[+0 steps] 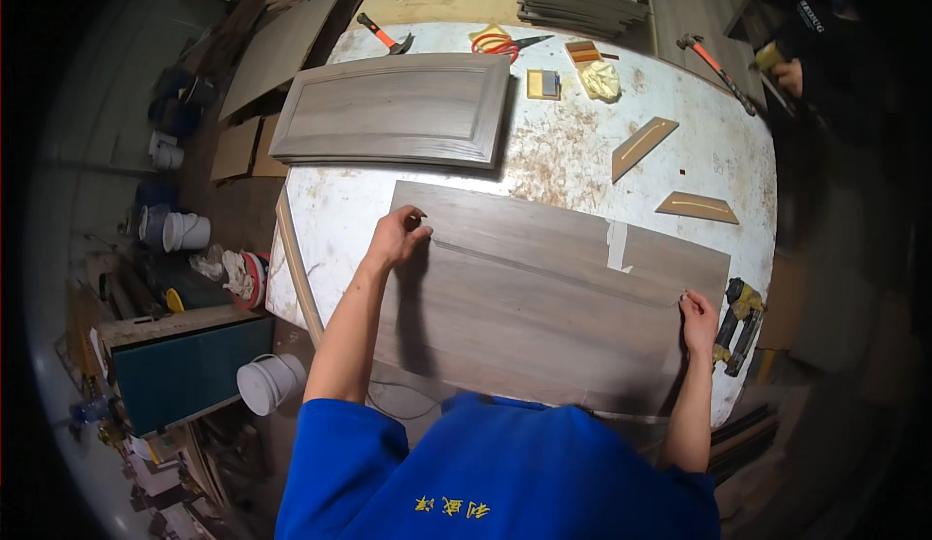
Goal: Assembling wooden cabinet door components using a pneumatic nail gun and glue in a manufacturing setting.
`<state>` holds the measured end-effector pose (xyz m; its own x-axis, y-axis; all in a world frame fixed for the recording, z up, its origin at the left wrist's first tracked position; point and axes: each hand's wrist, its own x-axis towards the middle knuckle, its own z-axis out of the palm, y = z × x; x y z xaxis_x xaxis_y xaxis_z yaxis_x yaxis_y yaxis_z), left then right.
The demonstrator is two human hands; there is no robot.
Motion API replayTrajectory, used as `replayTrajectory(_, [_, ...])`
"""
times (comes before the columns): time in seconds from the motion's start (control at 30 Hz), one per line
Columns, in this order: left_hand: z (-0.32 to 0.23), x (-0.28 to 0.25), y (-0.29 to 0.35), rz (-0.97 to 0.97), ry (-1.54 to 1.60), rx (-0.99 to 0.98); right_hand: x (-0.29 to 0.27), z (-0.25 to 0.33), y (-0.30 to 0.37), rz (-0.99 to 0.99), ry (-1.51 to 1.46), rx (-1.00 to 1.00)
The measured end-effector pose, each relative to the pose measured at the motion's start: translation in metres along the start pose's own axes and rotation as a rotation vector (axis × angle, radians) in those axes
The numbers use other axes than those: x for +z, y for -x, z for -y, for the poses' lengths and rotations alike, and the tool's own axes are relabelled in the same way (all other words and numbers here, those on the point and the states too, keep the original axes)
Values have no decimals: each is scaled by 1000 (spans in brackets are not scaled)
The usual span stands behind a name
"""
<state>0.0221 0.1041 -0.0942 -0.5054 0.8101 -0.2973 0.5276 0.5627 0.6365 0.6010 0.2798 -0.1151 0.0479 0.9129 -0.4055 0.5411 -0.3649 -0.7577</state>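
Observation:
A flat grey wood-grain panel (544,336) lies at the table's near edge, in front of me. Across its upper part runs a thin grey moulding strip (553,268), slanting down to the right. My left hand (398,236), its fingers curled, pinches the strip's left end. At the other end, my right hand (699,324) has thumb and fingertips closed on the strip. Whether the strip touches the panel along its length, I cannot tell. A pale torn patch (618,246) shows on the panel's far side.
Framed grey door panels (393,113) are stacked beyond my left hand. A nail gun (740,321) lies right of the panel. Two mitred pieces (697,207), (644,150) bear glue lines. Farther off are hammers (718,69), scissors (500,47) and a person (840,64).

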Motion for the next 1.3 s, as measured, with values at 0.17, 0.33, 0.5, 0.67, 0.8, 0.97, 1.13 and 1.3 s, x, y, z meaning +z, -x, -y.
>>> replayTrajectory(0.17, [10,-8,5,70,39,-59,3,2,-2,2,21,-49])
replayTrajectory(0.33, [19,6,12,36,-48,-8,-4,-14,-2,39,43,-56])
replayTrajectory(0.5, [34,-11,35,28,-5,-16,10,-11,3,55,100,-69])
replayTrajectory(0.67, [36,-6,36,-12,26,63,9,-18,2,13,160,-130])
replayTrajectory(0.8, [34,-3,28,2,-15,58,9,-15,7,-33,235,-118])
replayTrajectory(0.97, [67,-17,25,26,74,23,43,1,10,-54,-7,-86])
replayTrajectory(1.13, [-69,6,42,-105,-90,305,19,-11,19,-94,-190,1])
replayTrajectory(1.3, [-199,111,-6,123,-30,538,21,-31,14,-71,-367,86])
